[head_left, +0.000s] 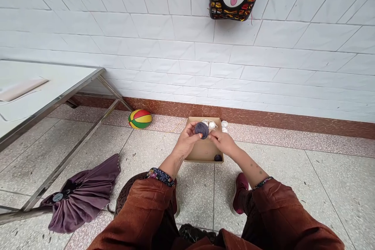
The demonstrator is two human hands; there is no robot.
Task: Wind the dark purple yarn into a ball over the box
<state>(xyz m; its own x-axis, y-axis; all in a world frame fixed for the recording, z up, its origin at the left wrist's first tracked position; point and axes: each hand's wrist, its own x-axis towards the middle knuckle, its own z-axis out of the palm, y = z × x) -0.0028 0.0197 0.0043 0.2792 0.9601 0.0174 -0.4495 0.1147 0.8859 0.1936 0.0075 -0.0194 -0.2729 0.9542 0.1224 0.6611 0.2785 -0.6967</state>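
A ball of dark grey yarn (201,130) rests in my left hand (187,140), whose fingers curl round its left side. Close against the ball's right side, my right hand (222,141) is closed in a pinch; what lies between its fingertips is too small to make out. Both hands hover over a shallow cardboard box (202,154) on the floor. At the back of the box lie balls of white yarn (211,125), partly hidden by the dark ball. A small dark ball (218,158) sits in its front right corner.
White balls (224,124) stand right of the box. A colourful ball (140,119) lies by the wall, near a metal-framed table (73,80). A folded purple umbrella (88,193) is on the floor at left. A black basket (231,11) hangs on the tiled wall.
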